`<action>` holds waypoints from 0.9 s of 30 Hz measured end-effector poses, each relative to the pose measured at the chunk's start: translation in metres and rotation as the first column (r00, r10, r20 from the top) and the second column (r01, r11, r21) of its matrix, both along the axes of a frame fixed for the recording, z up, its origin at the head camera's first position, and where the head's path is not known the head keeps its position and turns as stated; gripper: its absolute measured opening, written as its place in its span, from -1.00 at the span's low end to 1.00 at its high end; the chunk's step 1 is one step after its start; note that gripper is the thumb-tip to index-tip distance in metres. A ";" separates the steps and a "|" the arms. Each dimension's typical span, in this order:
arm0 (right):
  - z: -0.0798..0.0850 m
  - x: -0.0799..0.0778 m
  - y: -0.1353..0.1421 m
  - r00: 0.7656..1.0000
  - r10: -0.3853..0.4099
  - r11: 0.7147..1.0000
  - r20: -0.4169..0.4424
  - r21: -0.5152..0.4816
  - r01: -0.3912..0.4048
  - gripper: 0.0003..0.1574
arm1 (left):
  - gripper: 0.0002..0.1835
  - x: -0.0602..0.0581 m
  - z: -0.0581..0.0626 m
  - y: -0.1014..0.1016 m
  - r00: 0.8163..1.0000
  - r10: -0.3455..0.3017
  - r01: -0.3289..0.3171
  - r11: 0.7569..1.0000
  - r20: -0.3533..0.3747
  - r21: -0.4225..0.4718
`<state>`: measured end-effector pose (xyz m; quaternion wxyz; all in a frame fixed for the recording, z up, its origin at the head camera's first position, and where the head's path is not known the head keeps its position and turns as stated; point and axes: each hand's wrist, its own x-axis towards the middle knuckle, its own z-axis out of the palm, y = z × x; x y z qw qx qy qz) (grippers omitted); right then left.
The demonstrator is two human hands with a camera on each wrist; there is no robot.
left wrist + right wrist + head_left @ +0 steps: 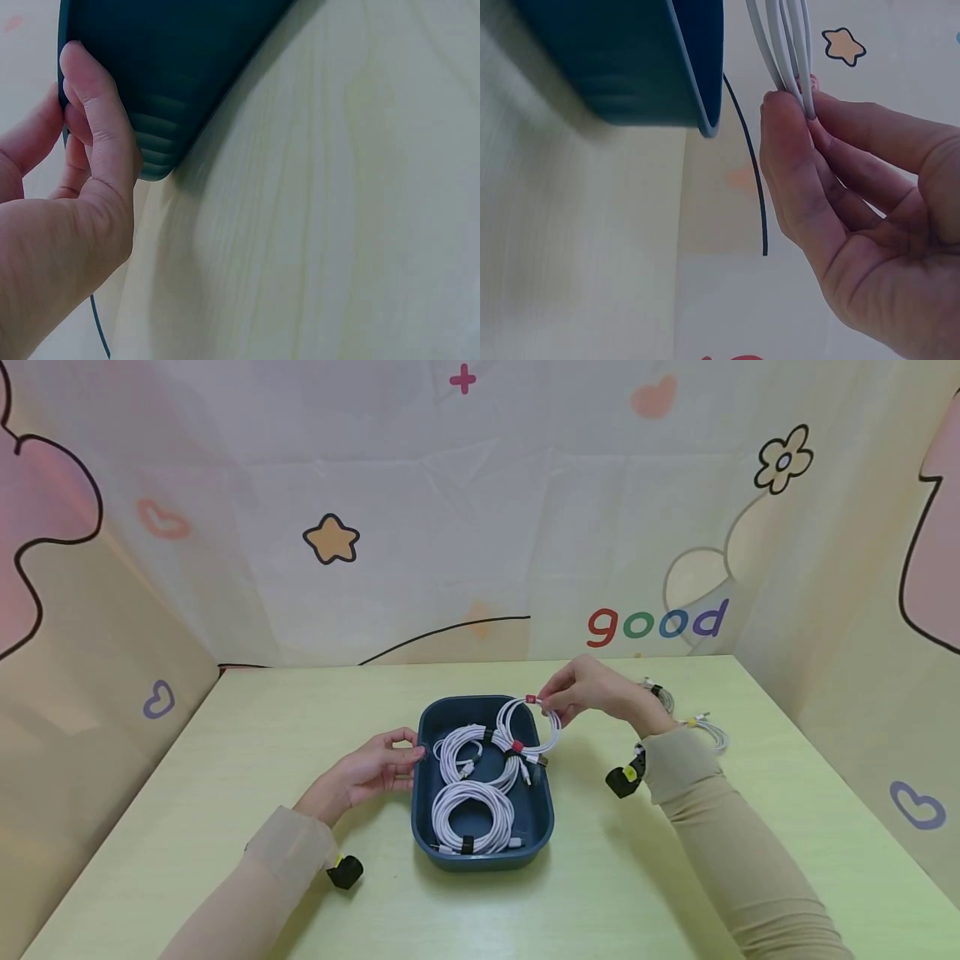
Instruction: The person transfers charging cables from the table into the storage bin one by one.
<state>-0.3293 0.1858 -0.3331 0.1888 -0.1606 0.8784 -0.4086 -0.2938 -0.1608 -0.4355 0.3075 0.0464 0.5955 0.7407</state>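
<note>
A dark blue plastic bin (482,863) stands on the table in the head view. My left hand (378,764) pinches its left rim, thumb at the edge and fingers against the outer wall; the left wrist view shows this hand (97,150) on the bin's side from below. Above the bin's far right corner, my right hand (592,692) pinches a coiled white cable (506,723) with red ties. In the right wrist view its strands (787,52) run up from the fingertips. Inside the bin lie other white cable coils, one (480,789) at the front with a black tie.
Behind the right wrist, a cable coil with a black tie (658,693) and another with a yellow tie (708,731) lie on the table (300,710). A printed curtain (420,543) hangs behind and along the sides.
</note>
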 end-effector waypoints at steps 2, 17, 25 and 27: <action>0.000 0.000 -0.005 1.000 0.010 1.000 -0.003 0.001 -0.010 -0.68 | -0.91 0.000 0.000 0.000 1.000 0.000 0.000 1.000 -0.003 -0.001; -0.008 -0.001 -0.039 0.999 0.043 0.999 -0.013 -0.003 -0.043 -0.73 | -0.89 0.000 0.000 -0.002 1.000 0.012 -0.012 1.000 0.005 -0.016; -0.010 0.000 -0.053 0.999 0.029 0.999 -0.017 0.018 -0.029 -0.76 | -0.89 -0.001 0.000 -0.001 1.000 0.017 -0.017 1.000 0.012 -0.007; -0.011 0.000 -0.055 0.999 0.034 0.999 -0.018 0.020 -0.034 -0.75 | -0.89 -0.001 0.000 -0.001 1.000 0.014 -0.014 1.000 0.015 -0.002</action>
